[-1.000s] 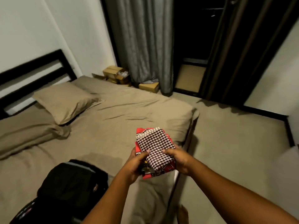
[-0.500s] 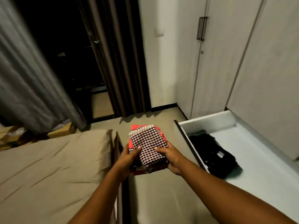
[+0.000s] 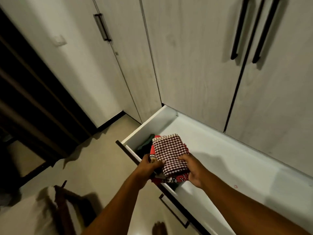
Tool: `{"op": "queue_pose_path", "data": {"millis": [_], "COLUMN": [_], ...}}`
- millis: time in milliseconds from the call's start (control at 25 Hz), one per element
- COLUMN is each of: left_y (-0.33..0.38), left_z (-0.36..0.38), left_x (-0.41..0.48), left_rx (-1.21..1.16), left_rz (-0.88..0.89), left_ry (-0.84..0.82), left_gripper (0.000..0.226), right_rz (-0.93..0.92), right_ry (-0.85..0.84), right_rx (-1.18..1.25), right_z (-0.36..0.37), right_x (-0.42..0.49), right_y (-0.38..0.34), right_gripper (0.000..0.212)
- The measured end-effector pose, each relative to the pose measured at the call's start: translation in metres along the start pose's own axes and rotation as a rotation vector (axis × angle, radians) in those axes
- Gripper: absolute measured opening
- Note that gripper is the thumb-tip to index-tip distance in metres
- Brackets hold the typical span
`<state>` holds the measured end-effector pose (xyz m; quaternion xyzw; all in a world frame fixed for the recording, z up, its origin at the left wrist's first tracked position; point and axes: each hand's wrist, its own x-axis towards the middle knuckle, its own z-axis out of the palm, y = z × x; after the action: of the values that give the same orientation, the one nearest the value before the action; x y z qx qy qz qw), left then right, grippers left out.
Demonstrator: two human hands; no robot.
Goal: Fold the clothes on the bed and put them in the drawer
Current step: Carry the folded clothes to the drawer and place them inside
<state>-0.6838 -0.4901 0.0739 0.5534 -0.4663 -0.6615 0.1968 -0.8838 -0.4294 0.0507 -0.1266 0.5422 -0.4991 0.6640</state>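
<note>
Clamps fingers (image 3: 183, 158) of left hand (image 3: 149, 167) and right hand (image 3: 194, 172) on the folded stack (image 3: 170, 154)'s near end, long axis pointing away, just above the open drawer (image 3: 228, 160).

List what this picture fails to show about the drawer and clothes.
Head view:
Dark garment in the drawer: mostly hidden behind the stack of clothes.
Number of pieces in the stack: the checked cloth on top covers them.
Whether the stack touches the drawer floor: left hand and right hand hide it.
Drawer's right end: cut off by the frame edge.
</note>
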Motion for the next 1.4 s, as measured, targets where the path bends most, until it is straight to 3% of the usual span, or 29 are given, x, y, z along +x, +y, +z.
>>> {"op": "queue_pose_path", "data": {"millis": [80,280,520,800,920,1080,1160,1280,1400], "left_y": [0.008,0.023,0.049,0.045,0.033,0.019,0.022,0.032,0.04], "left_z": [0.014,0.016,0.006,0.0,-0.002,-0.008,-0.009,-0.014,-0.024], "left_x": [0.035,0.143,0.302,0.431,0.44,0.418,0.4,0.346,0.28], "left_rx": [0.027,0.11,0.252,0.411,0.508,0.559,0.572,0.669,0.873], "left_rz": [-0.051,-0.109,-0.145,0.006,-0.031,-0.017,-0.032,0.063,0.188], "left_ry": [-0.032,-0.109,-0.132,-0.088,-0.13,-0.126,-0.087,0.01,0.074], "left_gripper": [0.08,0.083,0.075,0.055,0.049,0.057,0.053,0.045,0.068], "right_rz": [0.007,0.05,0.15,0.144,0.151,0.182,0.192,0.137,-0.053], "right_ry": [0.07,0.209,0.4,0.539,0.531,0.561,0.578,0.551,0.496], "right_rx": [0.043,0.083,0.1,0.077,0.022,-0.079,-0.237,-0.562,-0.85], "right_z": [-0.02,-0.029,-0.016,-0.01,-0.005,0.002,0.005,0.016,0.026], "right_x": [0.02,0.085,0.214,0.347,0.361,0.342,0.324,0.274,0.218], "right_y": [-0.001,-0.011,-0.036,-0.048,-0.034,-0.029,-0.036,-0.05,-0.058], "right_gripper": [0.031,0.034,0.042,0.049,0.037,0.056,0.068,0.061,0.045]}}
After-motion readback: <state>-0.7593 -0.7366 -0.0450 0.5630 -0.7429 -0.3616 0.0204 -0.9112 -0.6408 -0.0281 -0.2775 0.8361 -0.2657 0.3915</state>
